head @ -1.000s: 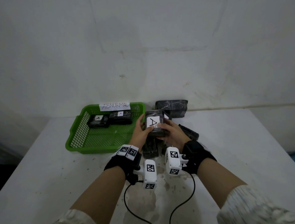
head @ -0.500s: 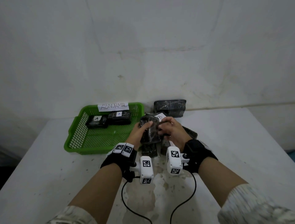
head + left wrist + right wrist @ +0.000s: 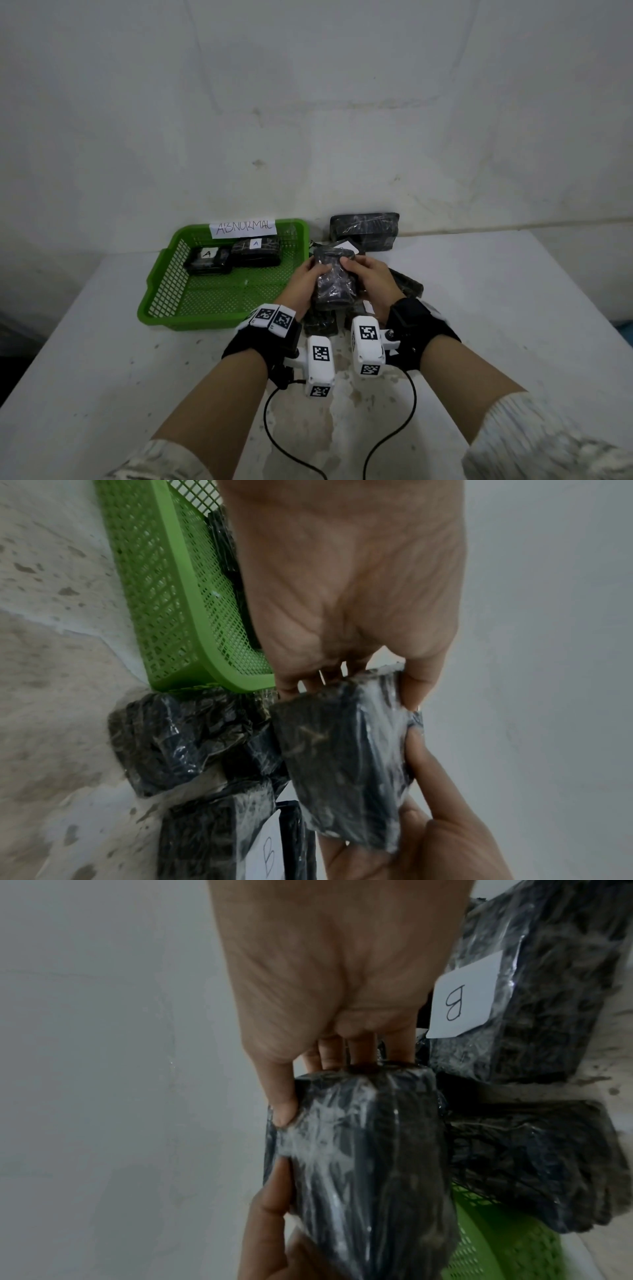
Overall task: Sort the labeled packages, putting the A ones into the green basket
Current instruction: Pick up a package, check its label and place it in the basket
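Risk here lies in the label: the held package (image 3: 333, 278), a black block in clear film, shows no letter in any view, so whoever judges it now has nothing to sort by. Dropping it into the green basket (image 3: 219, 310) unread could put a wrong one among the A ones. The film looks slick and crinkled, so a loose hold could let it slide onto the pile below and knock those packages about.

The left hand (image 3: 304, 285) grasps the package's left side, thumb on top and fingers curled beneath. The right hand (image 3: 370, 280) grasps the right side in the same way. The package hangs between them, above the pile and just right of the basket's near right corner, clear of the table (image 3: 513, 308).

Counts, as far as the views allow:
- 1 green basket, with a paper sign (image 3: 242, 229) reading ABNORMAL on its far wall.
- 2 packages inside it, each with an A label: one at the far left (image 3: 208, 261), one just beside it (image 3: 256, 253).
- 1 package in the hands.
- 1 package against the wall (image 3: 365, 229), behind the pile.
- At least 1 package marked B (image 3: 534, 993) on the table; the pile under the hands holds several more, too overlapped to count.
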`<state>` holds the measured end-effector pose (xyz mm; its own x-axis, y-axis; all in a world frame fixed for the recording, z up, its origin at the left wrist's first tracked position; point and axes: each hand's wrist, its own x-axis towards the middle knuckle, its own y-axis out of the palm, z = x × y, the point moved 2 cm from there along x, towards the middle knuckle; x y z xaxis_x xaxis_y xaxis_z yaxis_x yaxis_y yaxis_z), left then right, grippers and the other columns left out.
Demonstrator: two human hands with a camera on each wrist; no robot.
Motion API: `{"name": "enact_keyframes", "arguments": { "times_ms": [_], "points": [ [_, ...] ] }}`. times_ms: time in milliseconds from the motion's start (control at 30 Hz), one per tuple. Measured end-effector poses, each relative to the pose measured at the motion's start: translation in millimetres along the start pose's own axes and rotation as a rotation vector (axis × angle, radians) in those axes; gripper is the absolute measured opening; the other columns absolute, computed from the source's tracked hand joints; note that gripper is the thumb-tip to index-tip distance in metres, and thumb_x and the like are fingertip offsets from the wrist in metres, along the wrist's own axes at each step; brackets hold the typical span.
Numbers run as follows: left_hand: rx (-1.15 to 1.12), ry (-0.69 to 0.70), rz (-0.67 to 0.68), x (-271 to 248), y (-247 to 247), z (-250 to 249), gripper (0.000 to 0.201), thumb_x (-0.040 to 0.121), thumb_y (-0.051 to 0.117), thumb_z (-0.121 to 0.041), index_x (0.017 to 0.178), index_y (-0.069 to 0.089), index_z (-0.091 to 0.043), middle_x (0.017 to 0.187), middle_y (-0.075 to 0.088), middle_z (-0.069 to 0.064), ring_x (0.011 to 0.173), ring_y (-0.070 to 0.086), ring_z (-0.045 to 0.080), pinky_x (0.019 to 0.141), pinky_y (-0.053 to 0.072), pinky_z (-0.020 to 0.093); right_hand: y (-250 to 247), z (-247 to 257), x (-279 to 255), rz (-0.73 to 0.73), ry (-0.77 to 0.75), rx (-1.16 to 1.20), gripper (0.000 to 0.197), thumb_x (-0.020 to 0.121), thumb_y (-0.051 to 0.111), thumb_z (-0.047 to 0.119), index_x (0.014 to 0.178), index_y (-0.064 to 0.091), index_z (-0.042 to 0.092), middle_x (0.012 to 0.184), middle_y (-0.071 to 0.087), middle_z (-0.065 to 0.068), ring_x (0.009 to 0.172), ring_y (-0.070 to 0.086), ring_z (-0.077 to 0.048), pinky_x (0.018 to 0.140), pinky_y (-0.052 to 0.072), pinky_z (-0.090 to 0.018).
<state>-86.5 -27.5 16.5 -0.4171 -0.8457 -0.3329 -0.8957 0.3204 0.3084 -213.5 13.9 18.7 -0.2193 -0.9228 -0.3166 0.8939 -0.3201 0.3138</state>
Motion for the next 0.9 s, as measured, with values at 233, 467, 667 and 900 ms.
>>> {"name": "enact_keyframes", "arguments": {
  "times_ms": [233, 467, 667, 900],
  "points": [
    [-0.005, 0.044, -0.033, 1.8, -3.9, 0.4, 0.027, 0.094, 0.048, -0.008, 0.12, 0.053, -0.006, 0.1, 0.065, 0.012, 0.082, 0.064, 0.022, 0.076, 0.053, 0.031, -0.3, 0.3, -2.0, 0.09, 0.032, 0.017, 0.042, 0.084, 0.067, 0.004, 0.124, 0.054, 0.009, 0.109, 0.067, -0.012, 0.087, 0.067, -0.021, 0.059, 0.055, -0.025],
    [0.097, 0.026, -0.012, -3.9, -9.6, 12.1, 0.04, 0.09, 0.054, -0.008, 0.13, 0.051, -0.01, 0.117, 0.065, 0.015, 0.099, 0.064, 0.028, 0.087, 0.051, 0.038, -5.2, -0.9, 0.1, 0.058, 0.019, 0.008, 0.049, 0.086, 0.062, -0.003, 0.133, 0.049, 0.003, 0.106, 0.066, -0.011, 0.084, 0.066, -0.019, 0.061, 0.056, -0.024],
    [0.033, 0.063, 0.016, -4.4, -5.7, 10.5, 0.036, 0.092, 0.052, -0.006, 0.127, 0.052, -0.007, 0.101, 0.069, 0.003, 0.082, 0.069, 0.013, 0.071, 0.055, 0.024, -5.5, -1.7, -2.6, 0.174, 0.07, -0.073, 0.076, 0.081, 0.069, -0.002, 0.142, 0.035, 0.029, 0.125, 0.058, -0.01, 0.099, 0.064, -0.023, 0.082, 0.056, -0.043],
    [0.074, 0.027, 0.003, -7.1, -4.9, 6.6, 0.048, 0.091, 0.049, -0.001, 0.138, 0.042, -0.009, 0.127, 0.057, 0.011, 0.102, 0.058, 0.021, 0.093, 0.046, 0.035, -6.9, -1.6, 1.4, 0.154, 0.053, -0.045, 0.08, 0.082, 0.069, -0.001, 0.147, 0.031, 0.026, 0.13, 0.057, -0.015, 0.107, 0.062, -0.029, 0.078, 0.056, -0.039]
  ]
}}
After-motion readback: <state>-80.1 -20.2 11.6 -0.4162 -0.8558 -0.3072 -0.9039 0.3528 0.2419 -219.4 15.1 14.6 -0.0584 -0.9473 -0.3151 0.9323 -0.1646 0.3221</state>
